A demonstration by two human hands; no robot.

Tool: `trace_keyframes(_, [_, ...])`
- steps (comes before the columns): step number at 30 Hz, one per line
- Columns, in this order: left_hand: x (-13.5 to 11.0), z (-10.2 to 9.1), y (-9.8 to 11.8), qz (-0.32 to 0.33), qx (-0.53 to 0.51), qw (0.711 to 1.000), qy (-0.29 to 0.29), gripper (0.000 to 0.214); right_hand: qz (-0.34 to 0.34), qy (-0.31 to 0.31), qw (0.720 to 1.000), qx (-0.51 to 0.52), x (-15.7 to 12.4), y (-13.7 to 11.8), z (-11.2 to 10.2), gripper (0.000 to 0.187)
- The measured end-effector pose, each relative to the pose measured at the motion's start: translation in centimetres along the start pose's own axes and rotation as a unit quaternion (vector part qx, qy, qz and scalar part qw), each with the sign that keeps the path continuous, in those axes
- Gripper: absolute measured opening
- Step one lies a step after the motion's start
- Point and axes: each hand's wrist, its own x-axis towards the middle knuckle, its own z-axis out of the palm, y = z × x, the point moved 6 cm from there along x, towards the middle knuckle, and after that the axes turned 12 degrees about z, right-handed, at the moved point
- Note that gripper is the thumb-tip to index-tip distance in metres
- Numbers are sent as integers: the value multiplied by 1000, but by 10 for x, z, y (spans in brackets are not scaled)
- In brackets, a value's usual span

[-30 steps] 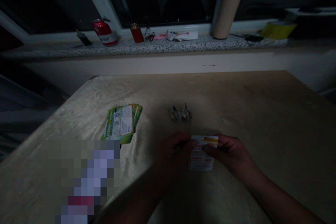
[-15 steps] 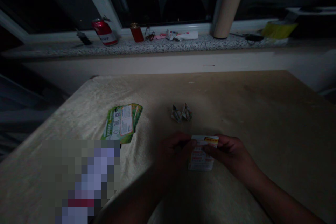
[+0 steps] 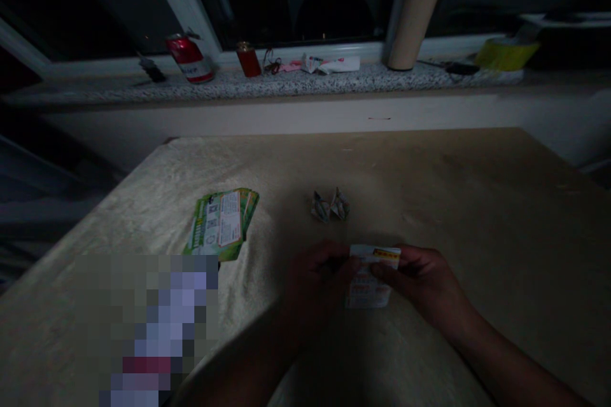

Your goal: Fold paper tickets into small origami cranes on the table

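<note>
Between my two hands is a folded piece of printed paper (image 3: 368, 292), white with red print and a yellow strip at its upper right. My left hand (image 3: 322, 276) pinches its upper left edge, thumb on top. My right hand (image 3: 422, 273) grips the upper right side, with the thumb lying across the print and the fingers behind. Beyond the hands, two small pointed folded-paper shapes (image 3: 330, 205) stand side by side on the table. To the left lies a fanned stack of green and white printed leaflets (image 3: 222, 222).
A cloth-covered table (image 3: 477, 203) spreads under everything. A blurred-out, pixelated object (image 3: 167, 324) is at the lower left. On the granite windowsill (image 3: 286, 86) stand a red can (image 3: 189, 58), a red lighter-like object (image 3: 249, 60), a cardboard tube (image 3: 420, 9) and a yellow roll (image 3: 506, 54).
The folded paper has shifted very slightly to the right and tilted a little in my hands. Both hands keep their hold; the other things have not moved.
</note>
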Motion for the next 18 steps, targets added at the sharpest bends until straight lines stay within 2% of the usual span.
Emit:
trace_keyframes(9, [1, 2, -3, -41, -27, 999, -6, 15, 27, 12, 1000, 0, 1, 0, -2, 11])
trace_keyframes(13, [2, 3, -7, -58, -37, 998, -9, 19, 31, 30, 999, 8, 1, 1, -4, 19])
trace_keyframes(18, [2, 1, -5, -33, 19, 999, -4, 21, 44, 16, 999, 1, 2, 3, 0, 29])
